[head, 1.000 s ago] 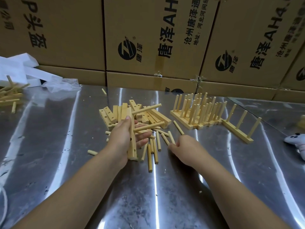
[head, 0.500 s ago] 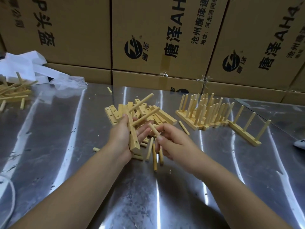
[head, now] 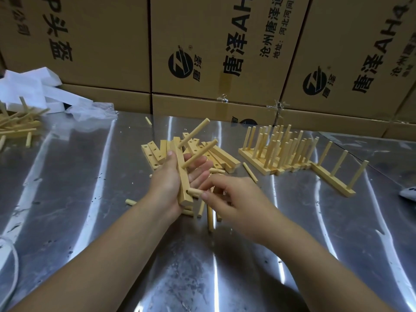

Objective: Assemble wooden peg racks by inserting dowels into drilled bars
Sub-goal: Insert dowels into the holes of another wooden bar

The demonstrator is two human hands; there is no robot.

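a shiny metal table [head: 90,199] runs across the room, with a wall of brown cardboard boxes [head: 101,41] with black print stacked behind it.

the left hand [head: 171,183] grips a drilled bar [head: 182,176] above the table – fingers curled round it from behind, thumb on the near side. the bar points away from the person, its far end up. two dowels [head: 194,132] stick out of the bar's upper half and lean up to the right. the right hand [head: 227,197] pinches a third dowel [head: 194,191] between thumb and fingertips. the end of that dowel touches the side of the bar near its low end. i cannot tell how far in it is.

under the hands a few loose dowels [head: 210,219] lie flat on the table. just behind the left hand is a pile of drilled bars [head: 153,152], and their holes show. one more dowel [head: 249,172] lies alone to the right of the pile.

farther right stand the finished racks [head: 276,149], packed side by side with pegs up. a single rack [head: 333,179] sits just beside them, turned at an angle.

at the far left lies a heap of wooden sticks [head: 15,127] – behind it are white foam blocks [head: 29,86] and a clear plastic bag [head: 90,111].
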